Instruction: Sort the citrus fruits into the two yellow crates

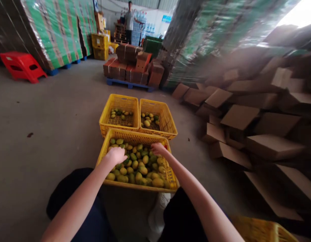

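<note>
Yellow-green fruits that look like mangoes [135,164] fill a yellow plastic crate [137,135] in front of me. My left hand [117,155] is over the crate's left side, back upward, with its fingers bent down and mostly hidden. Whether it grips a fruit I cannot tell. At the far right part of the same crate, my right hand [158,149] reaches in just above the fruits. Its fingers point left, slightly apart, and nothing shows in them. Behind stand a left yellow crate [102,119] and a right yellow crate [170,119], each holding fewer fruits.
Flattened and folded cardboard boxes [241,117] are heaped along the right. Brown cartons [137,72] sit on a blue pallet [130,84] ahead. A red stool [23,65] stands at left. Another yellow crate [261,230] is at bottom right. A person [130,22] stands far back.
</note>
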{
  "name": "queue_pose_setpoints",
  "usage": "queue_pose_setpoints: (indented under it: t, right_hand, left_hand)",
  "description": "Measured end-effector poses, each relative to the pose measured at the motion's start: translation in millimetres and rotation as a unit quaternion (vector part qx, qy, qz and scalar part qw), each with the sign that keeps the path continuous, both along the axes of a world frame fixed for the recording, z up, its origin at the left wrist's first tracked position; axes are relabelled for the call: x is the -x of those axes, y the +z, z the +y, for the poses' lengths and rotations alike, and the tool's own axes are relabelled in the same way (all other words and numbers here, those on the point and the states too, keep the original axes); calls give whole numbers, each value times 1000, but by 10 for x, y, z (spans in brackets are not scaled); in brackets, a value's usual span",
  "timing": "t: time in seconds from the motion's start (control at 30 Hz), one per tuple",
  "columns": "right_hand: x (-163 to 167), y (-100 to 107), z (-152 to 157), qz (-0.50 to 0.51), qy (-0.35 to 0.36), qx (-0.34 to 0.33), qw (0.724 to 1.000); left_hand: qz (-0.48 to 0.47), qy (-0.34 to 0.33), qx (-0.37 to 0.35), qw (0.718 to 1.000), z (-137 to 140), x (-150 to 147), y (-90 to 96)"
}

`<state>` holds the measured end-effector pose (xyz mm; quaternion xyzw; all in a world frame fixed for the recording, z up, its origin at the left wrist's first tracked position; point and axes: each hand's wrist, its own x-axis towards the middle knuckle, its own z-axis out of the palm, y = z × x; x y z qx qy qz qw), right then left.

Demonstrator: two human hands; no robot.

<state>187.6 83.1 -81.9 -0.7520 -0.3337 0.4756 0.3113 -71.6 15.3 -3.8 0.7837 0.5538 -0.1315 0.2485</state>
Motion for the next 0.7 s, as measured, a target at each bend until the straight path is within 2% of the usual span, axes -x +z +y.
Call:
queue_pose_setpoints:
  t: [0.13, 0.23, 0.3, 0.4, 0.5, 0.57, 0.6, 0.67, 0.7]
  right_hand:
    - [119, -648, -534, -92, 145, 82, 982]
    - [214, -938, -809, -136, 238, 96, 957]
    - [248, -1020, -907, -160, 290, 92, 939]
    - [237, -992, -907, -189, 349, 65, 916]
    - [212, -792, -766, -209, 382, 22, 900]
    - [239, -554, -642, -219, 387, -25, 895]
    - [272, -403, -585, -220, 388, -49, 894]
    - [381, -52, -506, -215, 382, -95, 894]
    - [453, 137, -490, -209, 375, -132, 894]
  left_hand:
    - [7, -17, 20, 1000, 29, -29, 5]
    - [-14, -44, 31, 998, 79, -64, -29]
    - [-42, -68, 9, 997, 106, -89, -70]
    - [-96, -81, -31, 992, 143, -120, -147]
    - [-195, -2, -18, 981, 217, -149, -227]
    - [-314, 102, 11, 944, 288, -182, -282]
    - [-379, 167, 23, 910, 320, -207, -312]
    - [-490, 301, 48, 816, 352, -279, -370]
    - [-538, 362, 75, 758, 346, -325, -394]
